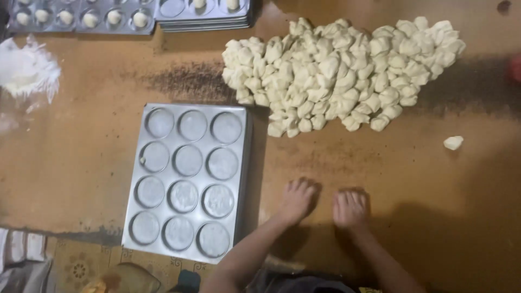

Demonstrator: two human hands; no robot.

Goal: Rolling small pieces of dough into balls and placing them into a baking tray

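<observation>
Both hands, the left hand [296,199] and right hand [350,208], pressed palm-down on the bench [412,184], grips seemingly cupped though nothing showed beneath, while the dough pile [336,70] lay straight ahead, the empty baking tray [187,179] nearer the left.

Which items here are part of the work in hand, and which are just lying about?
In use: left hand and right hand, palms down on the table; dough pile; empty twelve-cup tray.
Lying about: filled trays, flour heap, stray dough piece.
</observation>
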